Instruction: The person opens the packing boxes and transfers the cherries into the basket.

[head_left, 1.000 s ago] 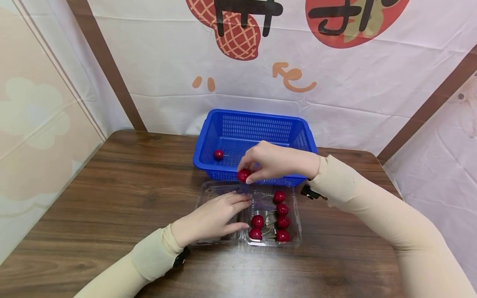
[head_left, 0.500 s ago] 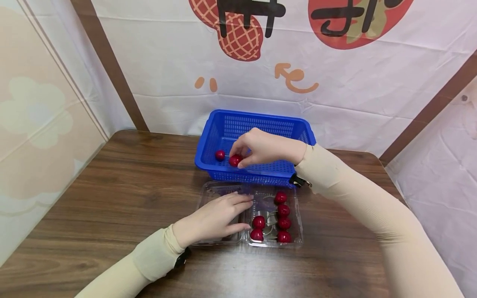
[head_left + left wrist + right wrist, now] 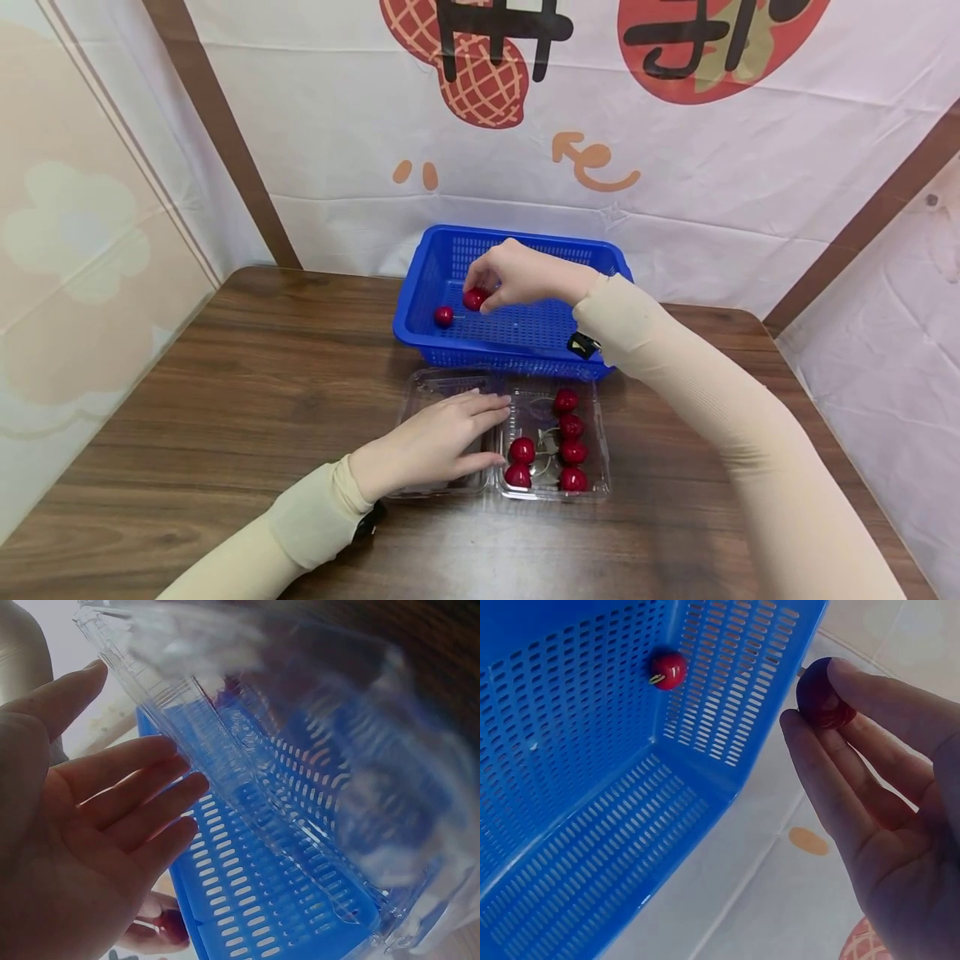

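My right hand (image 3: 519, 273) pinches a dark red cherry (image 3: 475, 299) between thumb and fingertips, raised over the blue plastic basket (image 3: 517, 362). In the right wrist view that held cherry (image 3: 821, 694) has a short bit of stem showing. One more cherry (image 3: 443, 316) lies on the basket floor at its left end, stem pointing right. With fingers extended, my left hand (image 3: 435, 442) rests on the opened clear plastic clamshell box (image 3: 528, 410), across its lid and hinge. Several cherries (image 3: 572, 427) sit in the box's right half, in two columns with stems turned inward.
The basket stands at the back of the brown wooden table (image 3: 225, 400), against a printed white cloth (image 3: 330, 150). Directly in front of it lies the clamshell box. A black wrist camera (image 3: 583, 345) sits under my right wrist, above the basket's front rim.
My right hand has carried the cherry from above the clamshell box up and back, to over the basket. My left hand has stayed in place on the box.
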Demonstrator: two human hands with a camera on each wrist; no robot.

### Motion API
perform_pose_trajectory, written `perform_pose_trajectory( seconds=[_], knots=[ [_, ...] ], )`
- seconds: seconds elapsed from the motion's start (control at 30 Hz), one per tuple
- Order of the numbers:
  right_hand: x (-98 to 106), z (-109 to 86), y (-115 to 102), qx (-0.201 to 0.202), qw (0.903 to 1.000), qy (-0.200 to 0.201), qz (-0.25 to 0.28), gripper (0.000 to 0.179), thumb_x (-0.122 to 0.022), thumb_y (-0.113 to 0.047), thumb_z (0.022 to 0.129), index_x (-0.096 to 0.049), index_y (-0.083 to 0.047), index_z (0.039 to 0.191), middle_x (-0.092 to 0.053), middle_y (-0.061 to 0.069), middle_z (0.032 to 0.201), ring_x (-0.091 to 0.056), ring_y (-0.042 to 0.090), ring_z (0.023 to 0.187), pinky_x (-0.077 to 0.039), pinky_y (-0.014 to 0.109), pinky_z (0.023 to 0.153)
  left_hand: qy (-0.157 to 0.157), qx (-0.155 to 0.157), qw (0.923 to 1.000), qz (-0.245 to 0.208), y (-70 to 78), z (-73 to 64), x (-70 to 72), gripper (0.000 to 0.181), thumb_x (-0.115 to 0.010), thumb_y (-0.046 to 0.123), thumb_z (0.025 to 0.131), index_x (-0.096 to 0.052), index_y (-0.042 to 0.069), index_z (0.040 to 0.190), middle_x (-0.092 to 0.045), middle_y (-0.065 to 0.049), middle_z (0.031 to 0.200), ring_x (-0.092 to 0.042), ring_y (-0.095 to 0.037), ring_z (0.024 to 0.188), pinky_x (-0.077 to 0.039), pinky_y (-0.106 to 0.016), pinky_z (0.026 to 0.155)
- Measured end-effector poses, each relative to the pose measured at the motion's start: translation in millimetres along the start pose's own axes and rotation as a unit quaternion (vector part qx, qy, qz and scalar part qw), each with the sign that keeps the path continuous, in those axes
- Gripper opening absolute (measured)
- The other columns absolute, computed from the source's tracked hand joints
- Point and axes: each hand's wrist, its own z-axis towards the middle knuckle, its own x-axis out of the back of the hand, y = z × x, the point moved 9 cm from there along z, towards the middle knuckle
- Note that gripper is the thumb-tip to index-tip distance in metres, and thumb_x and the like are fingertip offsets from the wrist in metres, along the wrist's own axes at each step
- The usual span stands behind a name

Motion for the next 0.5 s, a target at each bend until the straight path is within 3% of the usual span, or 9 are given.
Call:
perform_pose_trajectory(
  seconds=[0.5],
  knots=[
    [-6, 37.0, 28, -0.046, 0.9972, 0.014, 0.058, 0.031, -0.076, -0.013, 0.08, -0.069, -0.008, 0.109, -0.07, 0.005, 0.104, -0.065, 0.015, 0.093, -0.056, 0.027, 0.085, 0.011, -0.006, 0.9999, 0.007, 1.7, -0.2, 1.6, 0.054, -0.064, 0.041, 0.088, -0.061, 0.0, 0.124, -0.058, -0.013, 0.132, -0.053, -0.024, 0.125, -0.038, -0.04, 0.111]
  ],
)
